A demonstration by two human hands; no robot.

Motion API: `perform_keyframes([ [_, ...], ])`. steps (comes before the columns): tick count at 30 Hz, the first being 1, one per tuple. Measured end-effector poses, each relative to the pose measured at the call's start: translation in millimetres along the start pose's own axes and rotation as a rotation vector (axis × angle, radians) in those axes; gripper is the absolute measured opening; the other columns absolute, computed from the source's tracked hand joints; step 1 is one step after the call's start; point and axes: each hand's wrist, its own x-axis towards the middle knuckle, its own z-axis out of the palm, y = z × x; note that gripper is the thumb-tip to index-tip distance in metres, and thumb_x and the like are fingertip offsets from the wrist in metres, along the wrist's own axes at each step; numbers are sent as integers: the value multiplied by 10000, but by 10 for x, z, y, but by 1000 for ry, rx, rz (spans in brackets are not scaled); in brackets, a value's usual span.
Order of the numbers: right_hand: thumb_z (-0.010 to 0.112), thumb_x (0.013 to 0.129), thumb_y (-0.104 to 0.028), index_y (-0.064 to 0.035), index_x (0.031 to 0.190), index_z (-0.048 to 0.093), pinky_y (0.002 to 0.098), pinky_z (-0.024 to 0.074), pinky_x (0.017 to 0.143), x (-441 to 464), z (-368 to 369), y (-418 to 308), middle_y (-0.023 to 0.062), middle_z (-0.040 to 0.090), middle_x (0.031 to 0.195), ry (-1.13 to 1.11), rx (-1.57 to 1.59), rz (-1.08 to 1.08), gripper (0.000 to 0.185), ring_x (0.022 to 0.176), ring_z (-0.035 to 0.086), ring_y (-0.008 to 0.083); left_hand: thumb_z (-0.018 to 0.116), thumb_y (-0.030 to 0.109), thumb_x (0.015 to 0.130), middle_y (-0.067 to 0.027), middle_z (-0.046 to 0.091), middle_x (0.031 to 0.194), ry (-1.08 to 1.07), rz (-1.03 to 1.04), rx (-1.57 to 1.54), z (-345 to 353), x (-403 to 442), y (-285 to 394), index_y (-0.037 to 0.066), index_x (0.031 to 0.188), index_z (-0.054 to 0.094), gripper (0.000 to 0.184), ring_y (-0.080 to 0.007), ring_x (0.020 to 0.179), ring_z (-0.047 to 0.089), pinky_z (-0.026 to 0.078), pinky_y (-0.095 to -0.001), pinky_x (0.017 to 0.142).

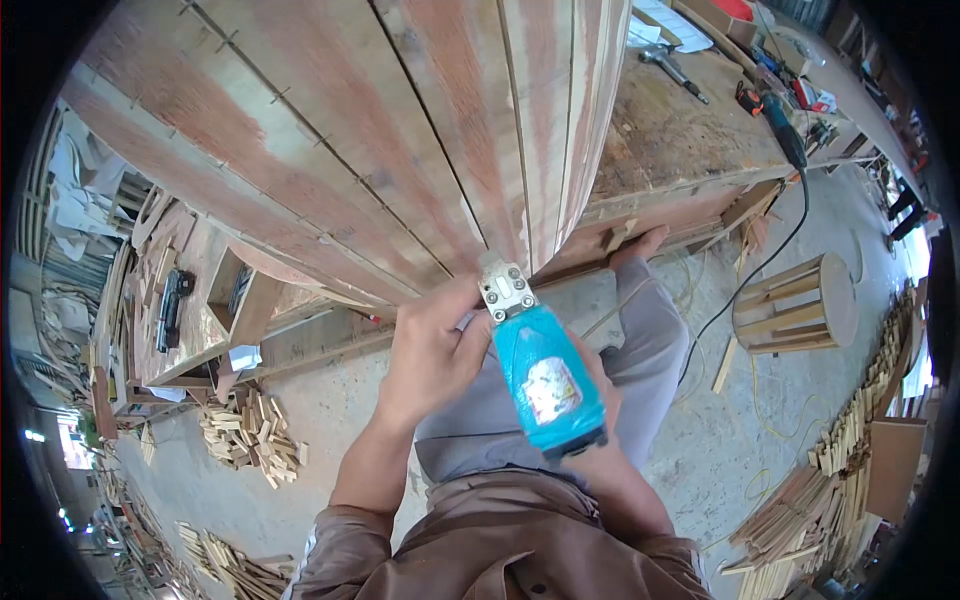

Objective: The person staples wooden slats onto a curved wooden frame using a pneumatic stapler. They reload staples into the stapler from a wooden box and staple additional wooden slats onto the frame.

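Note:
A teal tool (pixel 545 375) with a metal head and a white label is in front of me, its head against the lower end of a large curved wooden piece (pixel 400 110) made of strips with dark gaps. My right hand (pixel 602 400) is wrapped round the tool's body from beneath, mostly hidden by it. Beside the metal head, my left hand (pixel 435 345) has its fingers bent and pressed near the wood's lower edge. What its fingertips hold, if anything, is hidden.
A workbench (pixel 690 125) at the right bears a drill (pixel 673 72) and a corded tool (pixel 783 128). A slatted wooden drum (pixel 795 305) stands on the floor. Wood offcuts (pixel 250 435) lie at the left. Another black tool (pixel 173 310) rests on the left bench.

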Motion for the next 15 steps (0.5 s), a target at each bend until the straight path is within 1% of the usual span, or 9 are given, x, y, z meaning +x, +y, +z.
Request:
perform_keyframes([
  [1,702,870,-32,13,1365,489,358,563,855,-34,14,66,159,666,1157,-46,-45,18,540,1039,674,235,654,-13,826,-209,626,844,-26,-34,-10,-12,-37,22,5,1073,659,247,-370,735,639,506,-347,661],
  [2,681,890,-49,-2,1368,499,366,566,863,-88,107,246,162,667,1162,10,-47,-13,513,1032,675,238,658,-11,825,-196,630,830,3,28,21,-11,-7,12,5,1048,655,224,-363,734,642,505,-353,653],
  [3,690,879,-58,-2,1367,496,365,563,873,-10,109,241,164,664,1165,-19,94,31,528,1028,675,242,658,-11,825,-196,630,830,6,27,21,-25,17,36,5,1048,655,224,-363,734,642,505,-353,653],
  [5,708,856,-76,-1,1365,490,363,555,893,143,113,232,167,656,1170,-60,375,131,558,1020,674,249,663,-11,823,-187,640,821,3,-43,51,-79,102,105,0,1017,653,194,-364,723,642,504,-362,643],
  [7,862,719,-176,-14,1396,446,378,544,875,297,187,150,190,664,1197,135,98,-248,811,1040,687,295,667,-6,830,-185,640,802,7,-55,4,-97,195,95,-3,1002,650,173,-373,707,629,498,-371,631],
  [8,874,704,-171,-19,1394,436,370,553,852,357,121,68,171,678,1173,138,-48,-330,831,1013,699,279,668,-3,834,-191,634,794,3,-58,-17,-97,233,71,-2,1007,649,174,-381,704,621,497,-372,630],
  [9,874,704,-171,-19,1394,436,370,553,852,373,130,67,171,678,1173,139,-44,-335,831,1013,699,279,668,-1,838,-196,629,786,-4,-66,-37,-102,249,44,-1,1012,648,176,-388,701,614,496,-373,629],
  [11,874,706,-177,-26,1379,437,366,559,830,373,157,75,160,686,1157,122,41,-278,817,989,709,286,669,2,842,-198,630,785,-9,-60,-30,-109,246,-11,0,1016,648,176,-387,699,616,496,-372,627],
  [15,876,704,-180,-30,1366,441,366,561,828,384,164,60,156,687,1152,126,38,-294,806,981,711,280,673,8,846,-196,638,784,-12,-27,-15,-105,244,-44,2,1018,648,173,-380,697,630,499,-370,623],
])
